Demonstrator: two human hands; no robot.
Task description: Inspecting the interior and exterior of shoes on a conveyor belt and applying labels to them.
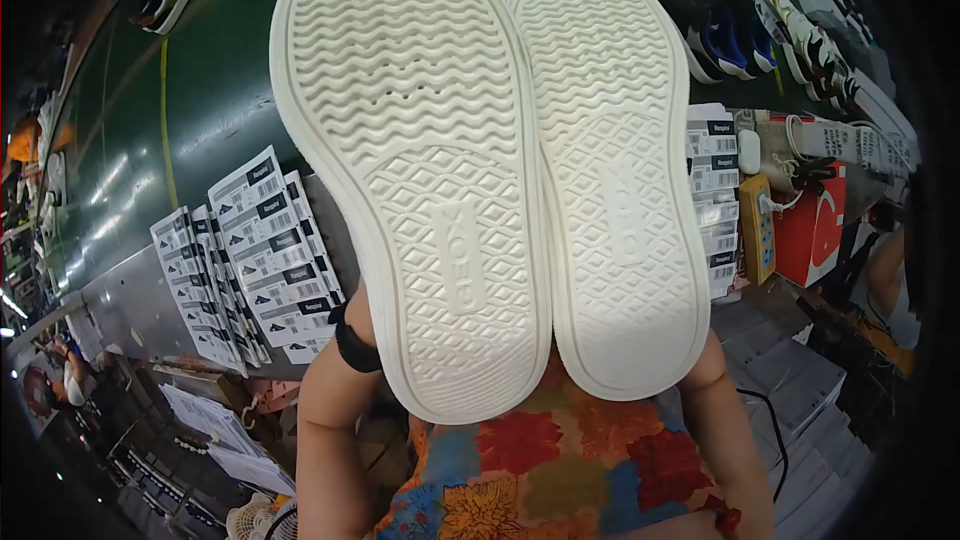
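A pair of shoes is held up close before me, soles facing me, with wavy tread at the toes and diamond tread toward the heels. My left hand point(360, 311), with a black band point(355, 342) at its wrist, goes behind the left shoe point(415, 180) and holds it up. The right shoe point(622, 190) is borne by my right hand, which is hidden behind it; only my right forearm point(728, 430) shows below. The fingers of both hands are out of sight behind the soles. Side by side, the shoes touch along their inner edges.
Sheets of printed labels point(270, 240) lie at the left on the metal edge of a green conveyor belt point(225, 90). More label sheets point(712, 190) are at the right, beside a yellow power strip point(757, 230) and a red box point(812, 230). Several shoes point(700, 15) stand farther off.
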